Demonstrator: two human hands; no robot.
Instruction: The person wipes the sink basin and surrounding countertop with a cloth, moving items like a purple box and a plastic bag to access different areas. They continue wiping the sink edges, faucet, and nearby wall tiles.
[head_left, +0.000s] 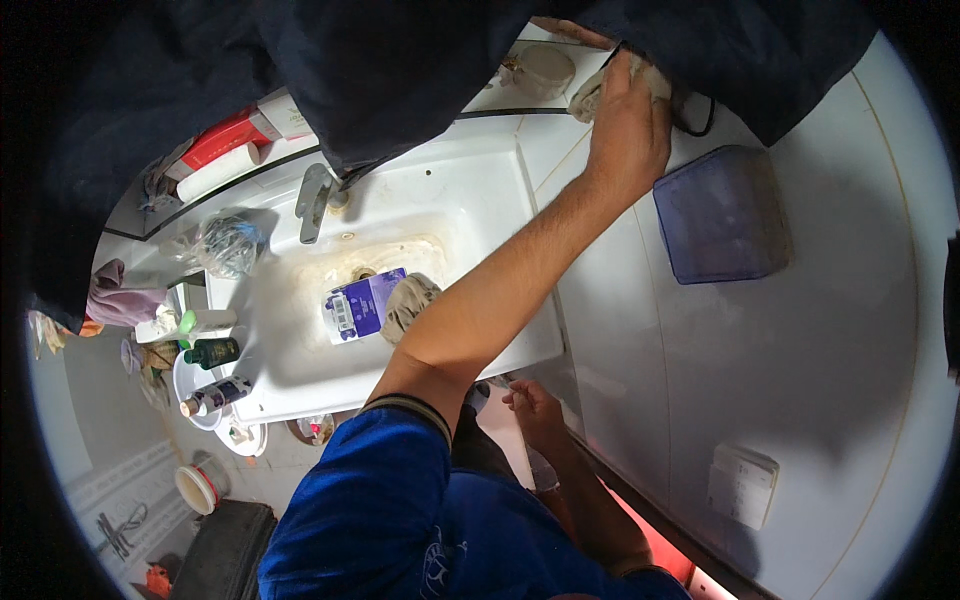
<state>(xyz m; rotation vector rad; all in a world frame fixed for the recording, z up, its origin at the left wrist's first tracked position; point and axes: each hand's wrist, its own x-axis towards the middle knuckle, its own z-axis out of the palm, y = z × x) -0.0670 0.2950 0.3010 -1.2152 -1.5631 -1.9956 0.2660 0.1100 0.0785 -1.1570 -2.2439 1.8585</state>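
Observation:
My left hand (630, 124) reaches far up to the right and grips a beige cloth (589, 97) against the wall, beside the dark lower edge of a mirror. Below and right of it, a translucent blue plastic holder (724, 217) is fixed to the tiles. My right hand (536, 416) hangs low beside the sink's near right side, fingers curled; whether it holds anything cannot be made out. In the white sink (480, 180), a purple and white carton (364, 304) lies near the drain. A crumpled grey-brown cloth (409, 304) overlaps its right end, partly hidden by my left forearm.
Dark fabric (390, 67) covers the top of the view. A metal faucet (313, 202) stands at the sink's back, with a plastic bag (229, 244) to its left. Bottles, including a dark green one (214, 352), crowd the left rim. A white switch plate (742, 484) sits on the wall.

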